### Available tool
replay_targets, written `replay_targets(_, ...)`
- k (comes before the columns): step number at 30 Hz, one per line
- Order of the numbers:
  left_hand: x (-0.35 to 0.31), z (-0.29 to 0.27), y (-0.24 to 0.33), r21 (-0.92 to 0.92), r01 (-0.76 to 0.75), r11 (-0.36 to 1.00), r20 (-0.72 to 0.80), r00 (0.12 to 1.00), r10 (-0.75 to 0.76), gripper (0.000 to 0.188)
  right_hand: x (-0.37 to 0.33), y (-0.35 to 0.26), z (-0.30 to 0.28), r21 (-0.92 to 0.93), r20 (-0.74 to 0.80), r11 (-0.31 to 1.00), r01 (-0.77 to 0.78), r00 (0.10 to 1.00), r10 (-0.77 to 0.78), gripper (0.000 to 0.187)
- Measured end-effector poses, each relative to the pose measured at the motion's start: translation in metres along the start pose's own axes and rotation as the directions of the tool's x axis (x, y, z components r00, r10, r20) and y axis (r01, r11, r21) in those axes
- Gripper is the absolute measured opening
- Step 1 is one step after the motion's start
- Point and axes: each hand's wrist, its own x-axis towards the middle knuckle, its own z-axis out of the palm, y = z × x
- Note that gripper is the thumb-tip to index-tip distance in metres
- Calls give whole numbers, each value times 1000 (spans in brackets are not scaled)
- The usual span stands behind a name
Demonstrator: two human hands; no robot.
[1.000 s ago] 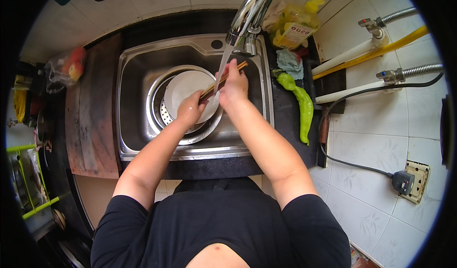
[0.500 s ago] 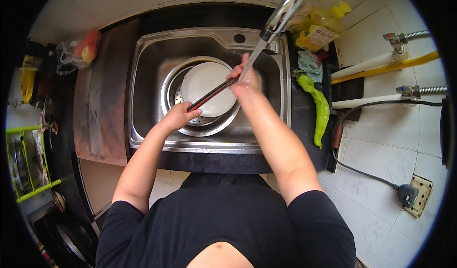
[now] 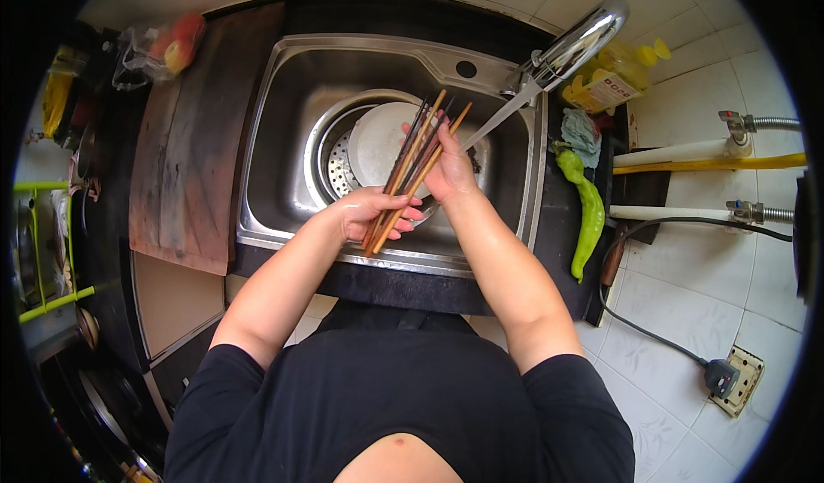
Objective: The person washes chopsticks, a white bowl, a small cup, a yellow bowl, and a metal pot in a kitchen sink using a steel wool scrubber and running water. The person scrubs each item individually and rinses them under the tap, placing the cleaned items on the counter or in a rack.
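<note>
**Chopsticks [image 3: 417,164] held slantwise over the sink [image 3: 281,122]**

Left hand [image 3: 371,212]: thumb across the top, other fingers [image 3: 410,214] curled beneath, closed firmly around the lower part of the bundle. Short stick ends poking out below those fingers, toward the sink's front rim. Right hand [image 3: 453,170]: fingers bent loosely around the upper part, partly hidden by the sticks; tips just visible on their left side. Exact pressure there hard to make out. Between and above both sets of fingers, mixed pale and dark sticks, slightly fanned at the far ends.

Under the fingers and a little left, a round white plate [image 3: 378,139], partly covered by the sticks. Beneath that, a perforated strainer [image 3: 337,165] inside a wider metal basin [image 3: 312,152].

Beyond the right fingers and to the right, a chrome tap [image 3: 586,41], running; water stream [image 3: 504,115] slanting down to just beside the right hand. Direct contact with the fingers unclear.

Farther right of the fingers, on the black desk [image 3: 556,251]: a long green pepper [image 3: 590,221], a crumpled pale cloth [image 3: 582,135] and, farthest from the body, a bottle of yellow liquid [image 3: 603,82].

Well left of the fingers, a dark wooden board [image 3: 189,148]; past its far end, bagged red fruit [image 3: 180,43].
</note>
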Motion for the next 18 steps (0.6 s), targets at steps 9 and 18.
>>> replay_targets(9,17,16,-12,99,-135,986,179,977,116,46,-3,-36,-19,-74,-82,994,-80,994,74,29)
replay_targets(18,32,2,-27,-566,-399,721,-330,912,245,27,-21,-17,-30,-37,3,999,23,1000,-23,26)
